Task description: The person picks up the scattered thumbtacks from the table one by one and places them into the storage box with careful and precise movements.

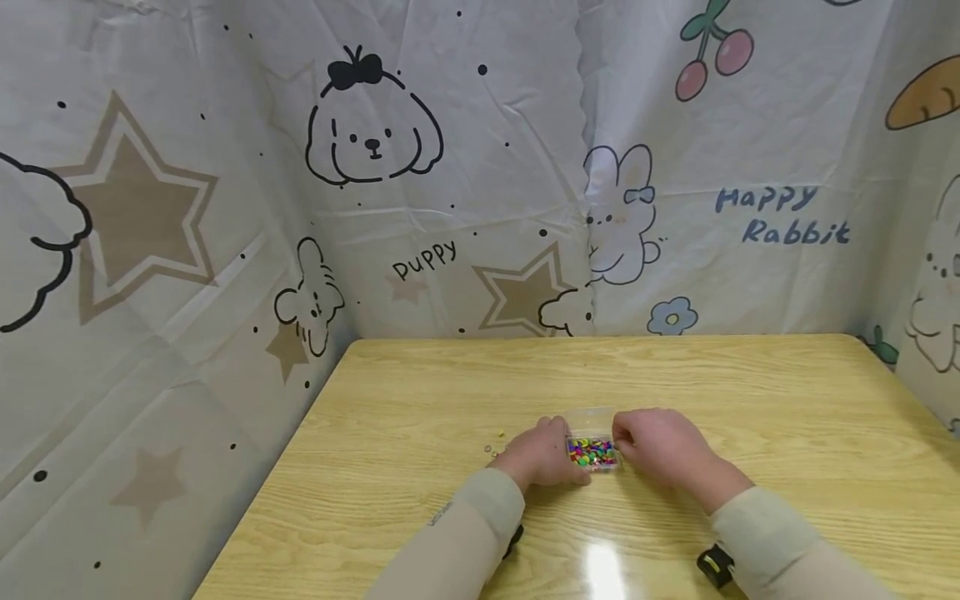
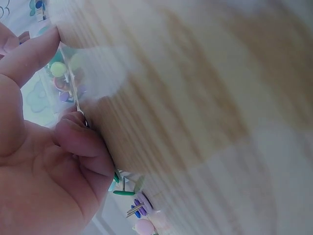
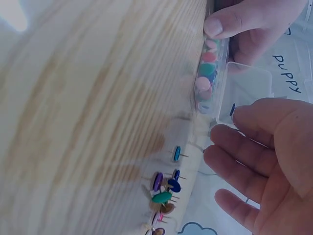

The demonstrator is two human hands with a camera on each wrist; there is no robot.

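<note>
A small clear plastic box (image 1: 594, 467) of multicoloured thumbtacks (image 1: 592, 451) sits on the table with its transparent lid (image 1: 589, 419) tipped back. My left hand (image 1: 546, 452) grips its left side, with the thumb at the near edge. At the box's right side is my right hand (image 1: 663, 446), fingers curled in. In the right wrist view a dark blue thumbtack (image 3: 232, 109) shows at its fingertips, beside the lid. Loose tacks (image 3: 164, 196) lie right of the box, hidden behind the right hand in the head view.
A wood-grain table (image 1: 420, 392) carries everything. More loose tacks (image 2: 139, 203) lie left of my left hand. White printed cloth (image 1: 465, 183) hangs behind the table and at its sides. A black device (image 1: 716, 567) sits at the right wrist.
</note>
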